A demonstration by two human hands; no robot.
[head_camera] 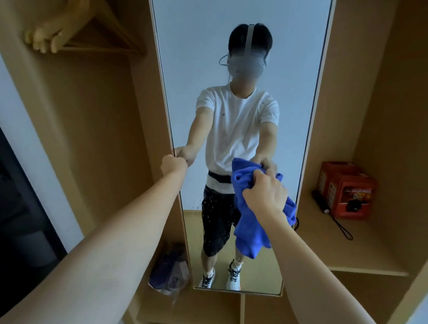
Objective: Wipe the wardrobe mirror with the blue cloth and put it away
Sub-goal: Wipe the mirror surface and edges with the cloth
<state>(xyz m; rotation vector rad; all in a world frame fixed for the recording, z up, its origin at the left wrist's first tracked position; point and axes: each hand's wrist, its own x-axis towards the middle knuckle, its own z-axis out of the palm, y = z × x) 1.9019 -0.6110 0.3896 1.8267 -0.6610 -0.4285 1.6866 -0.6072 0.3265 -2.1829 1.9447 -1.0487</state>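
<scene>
While the left hand [174, 165] clenches the mirror [238, 64] edge at frame centre, the right hand [266, 190], grasping the bunched blue cloth [251, 233], could smear the droplets.

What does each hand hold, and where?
Right hand grips the blue cloth at its bunched top. Left hand grips the mirror at its left edge.

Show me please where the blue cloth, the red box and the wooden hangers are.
blue cloth [250, 228]: head view, on the hanging fold below the right hand.
red box [350, 193]: head view, on its front face.
wooden hangers [91, 24]: head view, on the sloping arm.
</scene>
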